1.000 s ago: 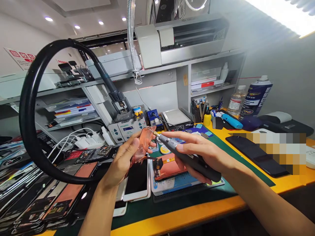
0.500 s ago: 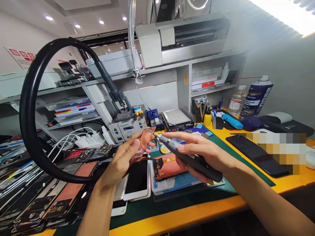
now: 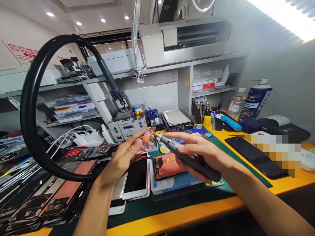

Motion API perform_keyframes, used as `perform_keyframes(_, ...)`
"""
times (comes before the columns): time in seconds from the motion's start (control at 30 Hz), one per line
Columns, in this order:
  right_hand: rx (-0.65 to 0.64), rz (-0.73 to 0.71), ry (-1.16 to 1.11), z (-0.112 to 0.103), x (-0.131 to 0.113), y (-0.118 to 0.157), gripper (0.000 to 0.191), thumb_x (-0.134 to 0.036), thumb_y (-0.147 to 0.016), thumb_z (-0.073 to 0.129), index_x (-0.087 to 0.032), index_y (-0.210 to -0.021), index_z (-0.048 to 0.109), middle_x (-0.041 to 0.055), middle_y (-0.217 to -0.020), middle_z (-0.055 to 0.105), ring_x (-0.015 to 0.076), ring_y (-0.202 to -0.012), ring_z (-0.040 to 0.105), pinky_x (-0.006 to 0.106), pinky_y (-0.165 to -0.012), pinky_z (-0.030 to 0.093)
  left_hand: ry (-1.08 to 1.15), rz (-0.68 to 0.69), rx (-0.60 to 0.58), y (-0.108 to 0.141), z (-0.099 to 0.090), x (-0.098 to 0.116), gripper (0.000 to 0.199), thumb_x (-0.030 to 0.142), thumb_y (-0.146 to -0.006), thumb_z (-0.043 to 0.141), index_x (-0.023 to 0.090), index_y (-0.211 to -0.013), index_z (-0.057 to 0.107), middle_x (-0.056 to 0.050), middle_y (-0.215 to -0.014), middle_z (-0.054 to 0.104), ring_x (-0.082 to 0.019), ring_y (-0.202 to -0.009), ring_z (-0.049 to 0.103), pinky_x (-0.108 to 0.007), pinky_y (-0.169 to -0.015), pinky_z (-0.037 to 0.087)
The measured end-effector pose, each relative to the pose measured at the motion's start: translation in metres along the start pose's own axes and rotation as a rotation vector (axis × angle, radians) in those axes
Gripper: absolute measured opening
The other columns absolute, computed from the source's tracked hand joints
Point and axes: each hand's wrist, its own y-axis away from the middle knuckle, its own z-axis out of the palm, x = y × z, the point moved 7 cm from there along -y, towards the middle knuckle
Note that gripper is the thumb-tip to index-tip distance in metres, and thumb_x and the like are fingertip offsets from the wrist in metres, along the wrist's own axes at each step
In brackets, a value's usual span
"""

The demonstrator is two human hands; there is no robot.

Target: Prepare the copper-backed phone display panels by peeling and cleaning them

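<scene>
My left hand [image 3: 124, 159] is closed around a thin, shiny copper-coloured phone screen panel [image 3: 148, 137], tilted up in front of me. A dark ribbon runs from its lower end toward a second copper-backed phone part [image 3: 169, 167], which lies on a blue and white pad [image 3: 177, 187]. In my right hand [image 3: 209, 150] is a grey and black pen-shaped electric tool [image 3: 173, 146], its fingers wrapped along the body. The tool's narrow metal tip is at the panel's upper right edge; whether it touches cannot be made out.
White-framed phones [image 3: 136, 180] lie beside the pad. Stacked phone parts [image 3: 61, 200] fill the left side, under a thick black flexible arm [image 3: 26, 114]. Behind are a control station [image 3: 126, 129] and a flat heating plate [image 3: 176, 116]. A black phone [image 3: 256, 159] lies right, before a spray can [image 3: 256, 101].
The view has shifted slightly. Both hands keep their grip on the panel and the tool, and the tool's tip stays at the panel's upper edge.
</scene>
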Motion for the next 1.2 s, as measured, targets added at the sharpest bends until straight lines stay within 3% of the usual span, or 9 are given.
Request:
perform_keyframes(0.17, -0.019, -0.007, -0.011, 0.000, 0.001, -0.001, 0.050, -0.031, -0.097, 0.055, -0.034, -0.146, 0.048, 0.0022, -0.077, 0.070, 0.0123, -0.033, 0.057, 0.016, -0.029, 0.040, -0.002, -0.008, -0.053, 0.000, 0.000, -0.002, 0.050, 0.050, -0.096, 0.054, 0.030, -0.143, 0.059, -0.006, -0.129, 0.069, -0.030, -0.122, 0.059, -0.040, -0.104, 0.048)
perform_keyframes(0.4, 0.010, -0.003, -0.006, -0.001, 0.002, 0.000, 0.053, -0.033, -0.098, 0.055, -0.033, -0.150, 0.044, 0.0023, -0.079, 0.070, 0.0107, -0.034, 0.055, 0.015, -0.029, 0.039, -0.004, 0.015, -0.006, -0.001, 0.003, 0.003, 0.052, 0.051, -0.096, 0.054, 0.023, -0.140, 0.062, -0.010, -0.115, 0.074, -0.027, -0.109, 0.066, -0.036, -0.095, 0.051)
perform_keyframes(0.63, 0.010, 0.015, 0.000, -0.001, 0.002, 0.001, 0.056, -0.033, -0.097, 0.056, -0.032, -0.152, 0.043, 0.0017, -0.078, 0.069, 0.0103, -0.034, 0.055, 0.015, -0.029, 0.040, 0.041, -0.004, -0.004, 0.001, 0.000, 0.002, 0.054, 0.048, -0.094, 0.060, 0.021, -0.140, 0.061, -0.010, -0.110, 0.075, -0.026, -0.105, 0.068, -0.039, -0.098, 0.051)
perform_keyframes(0.87, 0.017, 0.019, 0.014, -0.002, 0.001, 0.002, 0.052, -0.033, -0.098, 0.056, -0.034, -0.149, 0.047, 0.0020, -0.078, 0.070, 0.0102, -0.034, 0.055, 0.015, -0.028, 0.039, 0.012, -0.002, -0.029, 0.002, -0.001, 0.007, 0.057, 0.052, -0.092, 0.061, 0.022, -0.141, 0.061, -0.010, -0.137, 0.067, -0.035, -0.130, 0.057, -0.044, -0.109, 0.045)
perform_keyframes(1.03, 0.019, 0.026, 0.023, -0.002, 0.001, 0.002, 0.053, -0.033, -0.098, 0.056, -0.033, -0.150, 0.046, 0.0022, -0.077, 0.069, 0.0102, -0.034, 0.054, 0.015, -0.028, 0.039, 0.035, 0.024, -0.003, 0.003, 0.000, 0.009, 0.052, 0.049, -0.093, 0.062, 0.023, -0.138, 0.064, -0.009, -0.133, 0.070, -0.034, -0.135, 0.054, -0.046, -0.117, 0.036)
perform_keyframes(1.2, 0.010, 0.019, 0.018, -0.002, 0.002, 0.002, 0.053, -0.034, -0.098, 0.056, -0.033, -0.150, 0.046, 0.0024, -0.077, 0.069, 0.0098, -0.034, 0.054, 0.014, -0.028, 0.038, 0.044, -0.001, -0.006, 0.002, 0.000, 0.006, 0.055, 0.050, -0.092, 0.061, 0.021, -0.139, 0.063, -0.010, -0.121, 0.075, -0.034, -0.135, 0.054, -0.045, -0.113, 0.041)
